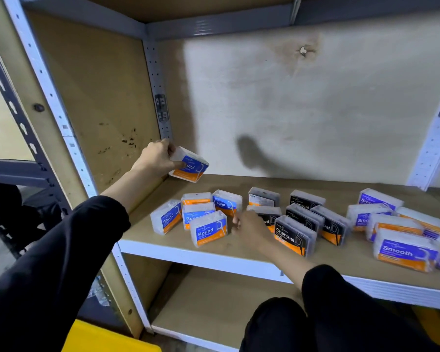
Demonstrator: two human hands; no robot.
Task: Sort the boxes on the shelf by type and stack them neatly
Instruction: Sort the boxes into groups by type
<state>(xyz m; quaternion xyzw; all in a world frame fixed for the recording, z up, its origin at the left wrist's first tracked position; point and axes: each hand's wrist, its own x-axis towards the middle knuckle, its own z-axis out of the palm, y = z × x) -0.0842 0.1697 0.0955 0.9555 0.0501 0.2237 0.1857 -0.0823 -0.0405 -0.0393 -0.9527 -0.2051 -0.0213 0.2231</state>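
Pinching the blue-and-orange clear plastic Round box (189, 165) over the wooden shelf (341, 260), back-left, your left hand (155, 158) grips firmly; your right hand (249, 229) is blurred, grip indeterminate. Judged light, rigid, slick: hold short edges.

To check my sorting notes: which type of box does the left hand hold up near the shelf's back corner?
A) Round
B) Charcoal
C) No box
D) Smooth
A: the left hand grips a blue-and-orange box whose partly covered label reads Round.
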